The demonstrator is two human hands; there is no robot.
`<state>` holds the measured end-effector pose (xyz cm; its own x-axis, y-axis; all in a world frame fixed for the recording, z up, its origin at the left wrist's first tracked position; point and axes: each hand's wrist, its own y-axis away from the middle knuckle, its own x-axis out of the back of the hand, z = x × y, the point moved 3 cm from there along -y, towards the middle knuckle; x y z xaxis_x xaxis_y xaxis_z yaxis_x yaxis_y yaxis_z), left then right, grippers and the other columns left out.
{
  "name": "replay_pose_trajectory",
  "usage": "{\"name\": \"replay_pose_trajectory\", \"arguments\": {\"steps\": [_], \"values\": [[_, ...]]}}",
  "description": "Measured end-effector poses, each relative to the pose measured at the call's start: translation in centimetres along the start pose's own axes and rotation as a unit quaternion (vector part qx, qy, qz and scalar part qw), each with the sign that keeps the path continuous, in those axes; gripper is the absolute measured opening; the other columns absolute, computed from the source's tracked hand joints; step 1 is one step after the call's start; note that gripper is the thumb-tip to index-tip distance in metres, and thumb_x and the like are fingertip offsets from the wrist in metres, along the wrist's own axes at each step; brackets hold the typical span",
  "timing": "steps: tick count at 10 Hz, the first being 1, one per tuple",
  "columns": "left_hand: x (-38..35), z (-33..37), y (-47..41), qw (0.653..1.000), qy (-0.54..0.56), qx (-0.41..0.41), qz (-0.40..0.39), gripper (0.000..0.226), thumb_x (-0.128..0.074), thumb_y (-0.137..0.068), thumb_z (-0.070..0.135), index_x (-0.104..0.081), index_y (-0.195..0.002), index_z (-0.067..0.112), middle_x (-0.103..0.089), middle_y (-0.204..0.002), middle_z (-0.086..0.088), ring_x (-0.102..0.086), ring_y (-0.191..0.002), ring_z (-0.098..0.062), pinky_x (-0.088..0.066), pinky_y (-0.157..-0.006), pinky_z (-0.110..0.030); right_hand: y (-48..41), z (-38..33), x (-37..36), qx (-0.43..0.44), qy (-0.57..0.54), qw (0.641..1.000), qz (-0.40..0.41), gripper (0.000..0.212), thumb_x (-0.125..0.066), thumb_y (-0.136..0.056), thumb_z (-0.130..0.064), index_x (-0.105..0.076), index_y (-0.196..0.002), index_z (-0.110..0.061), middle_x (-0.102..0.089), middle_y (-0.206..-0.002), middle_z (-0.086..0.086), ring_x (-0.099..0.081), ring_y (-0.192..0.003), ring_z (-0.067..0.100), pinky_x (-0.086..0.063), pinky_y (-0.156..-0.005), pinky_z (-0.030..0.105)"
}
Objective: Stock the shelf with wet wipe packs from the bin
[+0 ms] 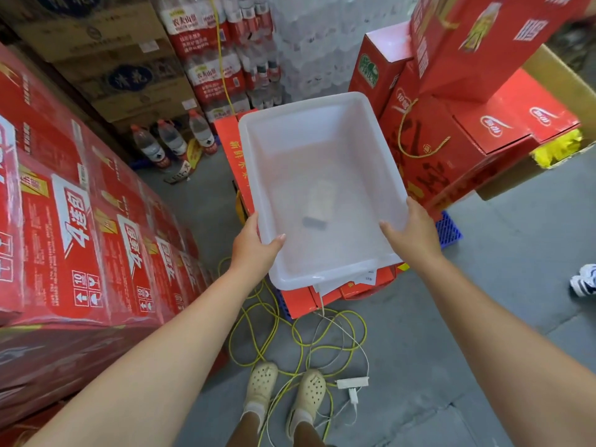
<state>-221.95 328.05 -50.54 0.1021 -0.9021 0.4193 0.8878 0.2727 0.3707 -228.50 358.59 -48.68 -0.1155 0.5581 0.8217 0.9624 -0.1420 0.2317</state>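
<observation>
**Supervisor:** Report the surroundings, largest first.

**Inspector:** Grey concrete floor (483,333). On the person's left stands a wall of shrink-wrapped red cartons (80,221). On the right are stacked red gift boxes (467,130) with cord handles. In the far left corner are brown cartons (113,66), and beside them wrapped packs of bottled water (219,59), piled high.

**Supervisor:** The task item?

**Inspector:** One translucent white bin (325,130), rectangular, is held between both hands in the middle of the aisle. It is above flat red boxes (232,150) that lie on a blue crate (450,232). I cannot tell whether its base touches those boxes. A pale blurred shape (317,204) with a dark patch shows at the bin's bottom. Whether it is a wet wipe pack, and whether it lies inside or under the plastic, cannot be told.

**Supervisor:** Hands?

**Inspector:** The left hand (254,243) grips the near left rim, thumb hooked inside, fingers wrapped outside and mostly hidden. The right hand (416,233) grips the near right rim, thumb inside against the wall, fingers curled over the outer edge.

**Supervisor:** Smaller items?

**Inspector:** A yellow cable (274,337) lies in loose loops on the floor below the bin. Three large water bottles (174,140) stand at the foot of the brown cartons. The person wears cream clogs (260,385), and a white adapter (352,382) lies just beside the right one. A striped sneaker (583,280) shows at the right edge.
</observation>
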Motion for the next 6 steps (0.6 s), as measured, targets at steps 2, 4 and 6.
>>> {"name": "replay_pose_trajectory", "arguments": {"steps": [2,4,6], "values": [[0.4,0.1,0.2,1.0,-0.027,-0.01,-0.004,0.063,-0.073,-0.088,0.026,-0.043,-0.143,0.033,-0.058,-0.129,0.017,-0.057,-0.114,-0.01,-0.053,-0.097,-0.042,0.1,0.0,-0.3,0.013,0.017,1.0,0.005,0.063,-0.066,-0.083,-0.05,-0.044,-0.134,-0.02,-0.054,-0.13,0.004,-0.052,-0.12,0.032,-0.053,-0.094,0.054],[0.8,0.8,0.3,0.995,-0.096,-0.039,0.001,0.069,-0.073,-0.086,0.035,-0.039,-0.146,0.029,-0.048,-0.146,0.012,-0.048,-0.127,-0.009,-0.042,-0.103,-0.034,0.2,0.2,0.1,0.011,0.057,0.998,0.016,0.077,-0.058,-0.078,-0.064,-0.039,-0.139,-0.021,-0.051,-0.14,0.005,-0.049,-0.128,0.033,-0.053,-0.095,0.056],[3.0,5.3,2.0,0.971,-0.216,-0.102,0.016,0.086,-0.067,-0.09,0.049,-0.022,-0.158,0.021,-0.023,-0.165,0.002,-0.021,-0.151,-0.02,-0.026,-0.121,-0.047,2.3,-3.4,3.8,0.087,0.072,0.993,0.045,0.077,-0.06,-0.087,-0.059,-0.038,-0.148,-0.017,-0.045,-0.15,0.006,-0.042,-0.139,0.03,-0.047,-0.107,0.052]]}}
